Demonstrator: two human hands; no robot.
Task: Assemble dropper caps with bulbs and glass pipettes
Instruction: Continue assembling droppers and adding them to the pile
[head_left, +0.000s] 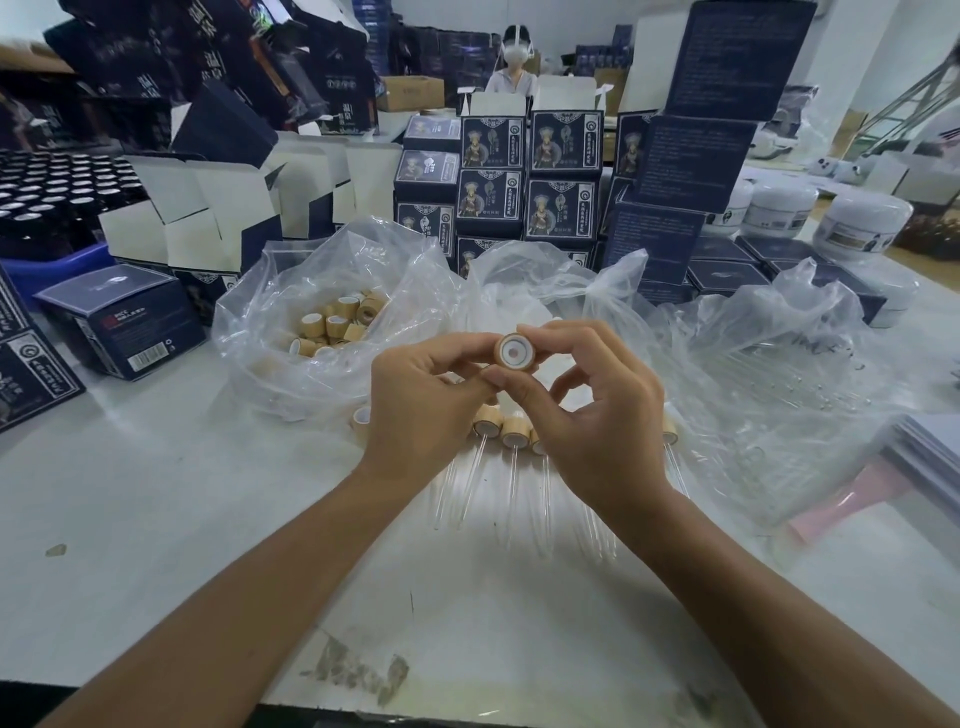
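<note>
A bamboo-coloured dropper cap (515, 352) with a white insert faces me, held above the table. My left hand (421, 400) and my right hand (597, 410) both pinch it between thumb and fingertips. Beneath my hands lie several assembled droppers (511, 441) with glass pipettes pointing toward me. A clear bag of loose caps (337, 317) sits to the left. A clear bag of glass pipettes (789, 384) lies to the right. A middle bag (524, 296) holds white contents, partly hidden.
Dark blue printed boxes (524, 192) are stacked behind the bags, with open white-lined cartons (208, 208) at the left. White jars (857, 223) stand at the right. A pink object (852, 499) and stacked sheets (930, 457) lie at the right edge. A person sits far behind.
</note>
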